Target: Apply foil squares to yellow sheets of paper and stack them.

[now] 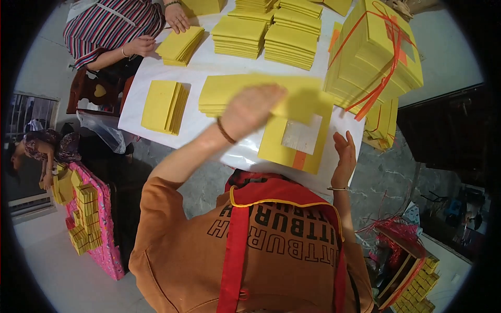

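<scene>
From the front edge of the white table point(190, 134), we see the yellow sheet point(269, 143) with a pale patch point(302, 134) lying just inside, its lower corner near that edge. To the right, a strip of white surface runs between the sheet and the table's side, and our right hand point(344, 156) is there, fingers loosely curled, with nothing visible in its grasp. Another strip separates the low yellow stack point(211, 96) from the leaning bundle point(159, 107) at left. Our left hand point(253, 109) is over the stack and sheet, too blurred for us to tell how open it is or whether it grips anything. We count one patched sheet, one leaning bundle, two neat piles point(237, 36) foremost behind the low stack, one tall block point(373, 57) tied with red straps point(383, 86), and a co-worker's two hands point(177, 20) by one bundle point(180, 47).
</scene>
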